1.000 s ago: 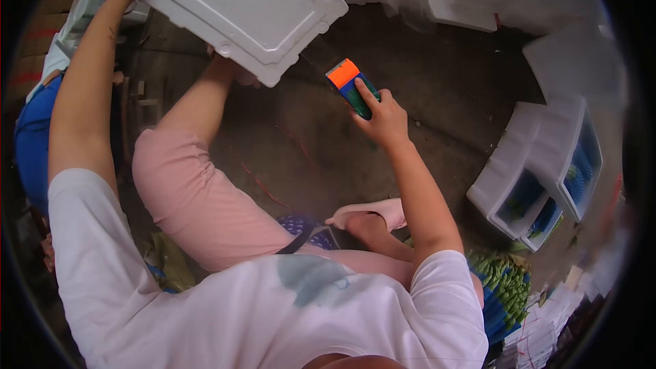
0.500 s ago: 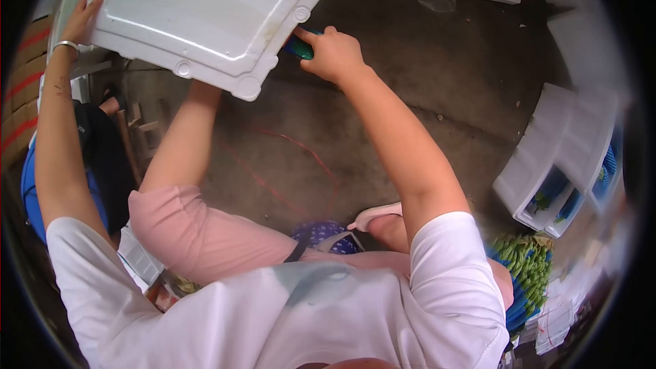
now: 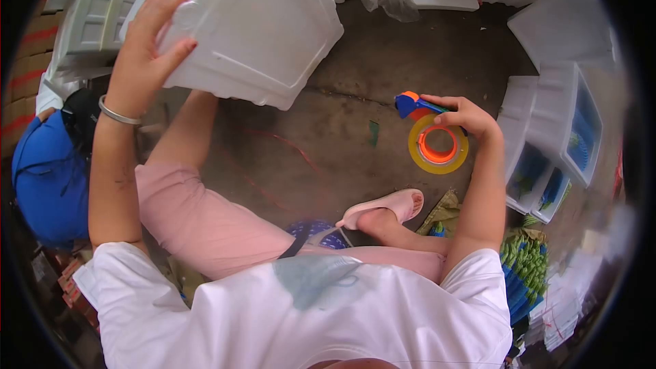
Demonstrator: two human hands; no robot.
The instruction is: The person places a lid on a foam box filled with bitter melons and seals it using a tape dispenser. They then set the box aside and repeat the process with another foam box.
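A white foam box [image 3: 249, 27] stands tilted in front of me at the upper left, a broad smooth face towards me. My left hand [image 3: 152, 44] grips its left edge, thumb and fingers apart over the corner. Off to the right, my right hand [image 3: 470, 117] is closed around the handle of a tape dispenser [image 3: 408, 104] with a blue and orange head. A roll of clear yellowish tape [image 3: 437, 143] on an orange core sits in it. The dispenser is in the air, apart from the box. The box's far side is out of sight.
White foam boxes [image 3: 89, 17] are stacked at the left, near a person in blue [image 3: 51, 178]. More foam boxes [image 3: 547, 119] stand on the right. Green vegetables [image 3: 525, 260] lie at lower right. A small green scrap [image 3: 374, 132] is on the floor [image 3: 307, 123].
The box has turned and tilted, and my left hand now sits over its corner. My right hand has moved right, away from the box, with the tape dispenser.
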